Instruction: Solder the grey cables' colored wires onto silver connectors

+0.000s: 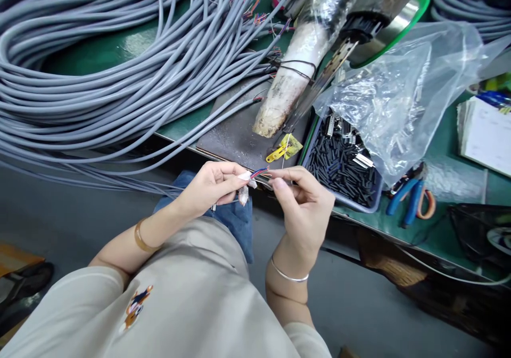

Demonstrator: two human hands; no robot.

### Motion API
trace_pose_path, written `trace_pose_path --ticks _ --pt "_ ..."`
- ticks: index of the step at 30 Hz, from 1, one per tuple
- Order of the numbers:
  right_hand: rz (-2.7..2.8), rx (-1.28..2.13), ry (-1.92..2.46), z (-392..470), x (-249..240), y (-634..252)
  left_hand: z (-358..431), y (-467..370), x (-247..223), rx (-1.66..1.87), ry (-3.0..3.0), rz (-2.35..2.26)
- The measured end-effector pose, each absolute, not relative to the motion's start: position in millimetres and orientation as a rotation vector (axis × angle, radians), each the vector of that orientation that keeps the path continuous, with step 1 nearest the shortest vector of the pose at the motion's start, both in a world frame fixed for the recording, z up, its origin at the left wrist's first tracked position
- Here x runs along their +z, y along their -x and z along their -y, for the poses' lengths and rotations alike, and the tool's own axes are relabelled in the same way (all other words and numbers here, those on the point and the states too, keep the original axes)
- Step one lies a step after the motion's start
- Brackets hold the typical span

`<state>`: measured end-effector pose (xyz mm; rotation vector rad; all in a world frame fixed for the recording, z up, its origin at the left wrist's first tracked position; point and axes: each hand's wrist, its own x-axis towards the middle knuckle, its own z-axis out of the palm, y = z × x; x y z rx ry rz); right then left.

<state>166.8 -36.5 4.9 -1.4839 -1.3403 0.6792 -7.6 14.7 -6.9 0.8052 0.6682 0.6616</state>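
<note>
The left hand (217,186) held a small bundle of coloured wires (258,173) in a close pinch, with white wrapping (244,177) at the fingertips. The right hand (301,198) was at the free ends, its thumb and index finger set narrow; whether they gripped a strand could not be told at that size. The wires were between the hands, in front of the near edge of the desk (136,43), beside the dark mat (235,129).

Probable faults, by cause:

1. Slip. The hold was on a short length only. A tug from the grey cables (179,75) could have drawn the bundle out of the left fingers.

2. Strand damage. The conductors appeared thin; excess pull or twist from the right fingers could have bent or broken one.

3. Mix-up. The strands lay close together, so the wrong colour could have been picked.

4. Part loss. The hands worked off the desk surface, so a small part, if released, could have dropped to the floor. The tray (369,208) of black sleeves (335,166) stood near the right hand; a wide elbow or wrist movement could have knocked it.
</note>
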Motion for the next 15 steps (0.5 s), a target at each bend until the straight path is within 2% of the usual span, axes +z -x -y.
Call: trace_pose_path --ticks 5,9,15 --pt "1.516 0.631 1.503 41 11 -164 -13 3 -6 0.708 -0.831 -0.683" --pt "1.630 0.593 1.454 46 15 -163 -7 -1 -11 0.919 -0.874 -0.766" --pt "1.131 0.250 1.283 41 6 -170 1 -8 -24 1.397 -1.388 -0.881"
